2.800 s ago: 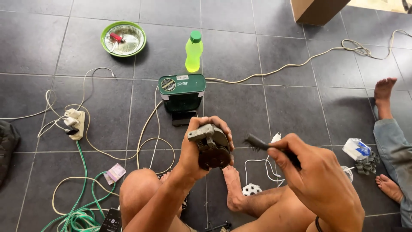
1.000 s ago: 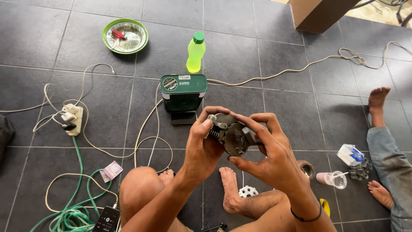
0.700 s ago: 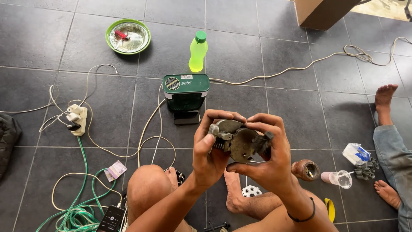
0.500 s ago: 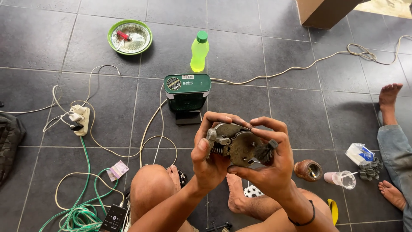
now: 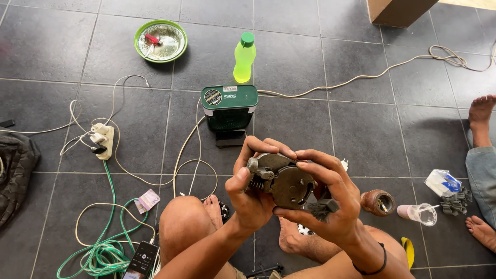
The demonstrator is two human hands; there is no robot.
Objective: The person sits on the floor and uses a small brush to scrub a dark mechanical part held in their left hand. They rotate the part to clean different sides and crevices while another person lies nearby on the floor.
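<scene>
Both hands' grip is clamped on the grimy metal mechanism [image 5: 281, 182], left hand [image 5: 249, 194] and right hand [image 5: 330, 204] holding it above the green box [image 5: 229, 106]; its greasy, spring-loaded parts could slip onto the bare foot [image 5: 292, 238].

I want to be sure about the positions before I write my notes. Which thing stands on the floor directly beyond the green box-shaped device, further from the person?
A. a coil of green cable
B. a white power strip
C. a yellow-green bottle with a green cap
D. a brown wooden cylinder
C: the yellow-green bottle stands upright just past the green box-shaped device, while the other three things lie to the sides or nearer the person.
</scene>
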